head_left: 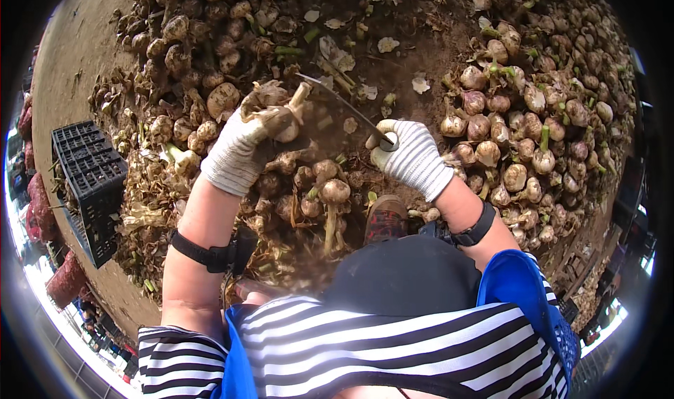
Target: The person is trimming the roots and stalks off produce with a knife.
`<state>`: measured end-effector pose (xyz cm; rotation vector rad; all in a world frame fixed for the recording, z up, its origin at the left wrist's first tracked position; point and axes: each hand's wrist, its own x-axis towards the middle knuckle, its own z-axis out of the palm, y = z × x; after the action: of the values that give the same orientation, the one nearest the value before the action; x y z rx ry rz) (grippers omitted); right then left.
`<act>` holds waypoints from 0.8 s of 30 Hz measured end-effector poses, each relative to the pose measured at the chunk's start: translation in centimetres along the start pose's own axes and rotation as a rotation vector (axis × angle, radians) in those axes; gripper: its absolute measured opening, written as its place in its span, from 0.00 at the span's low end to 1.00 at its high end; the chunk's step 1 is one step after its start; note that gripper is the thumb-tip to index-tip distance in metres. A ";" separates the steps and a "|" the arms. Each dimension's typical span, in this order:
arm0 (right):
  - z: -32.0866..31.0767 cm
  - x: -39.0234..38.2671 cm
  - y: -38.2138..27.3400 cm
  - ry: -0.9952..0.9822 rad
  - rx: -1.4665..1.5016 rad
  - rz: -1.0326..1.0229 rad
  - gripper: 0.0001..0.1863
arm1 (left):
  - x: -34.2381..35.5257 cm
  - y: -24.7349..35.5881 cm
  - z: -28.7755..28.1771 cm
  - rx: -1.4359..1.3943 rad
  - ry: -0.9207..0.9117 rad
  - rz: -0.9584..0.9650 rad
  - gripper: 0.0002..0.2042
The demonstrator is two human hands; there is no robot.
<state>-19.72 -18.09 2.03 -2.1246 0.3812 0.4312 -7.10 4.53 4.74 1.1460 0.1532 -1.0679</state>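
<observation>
Garlic [284, 129] is gripped by the left hand [237, 148] above heaped bulbs [335, 191], apparently so that its stem [302, 98] is left free of the grasp. The knife [365, 123] is clasped in the curled right hand [413, 153] and slanted toward the stem, presumably so that the blade [333, 96] is kept clear. The garlic looks pale, soil-browned and papery.

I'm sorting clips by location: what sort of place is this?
Likely a produce-handling yard or shed: broad garlic heaps on the ground, a black crate, and what look like reddish sacks at left.
</observation>
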 end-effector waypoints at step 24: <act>0.1 2.0 6.0 0.087 0.038 0.217 0.14 | 2.5 -0.6 5.4 2.113 -0.087 -0.216 0.30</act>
<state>-20.52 -21.49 -3.19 -2.0775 0.6698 0.4522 -8.36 -1.33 5.32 2.9159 -1.2600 -1.2999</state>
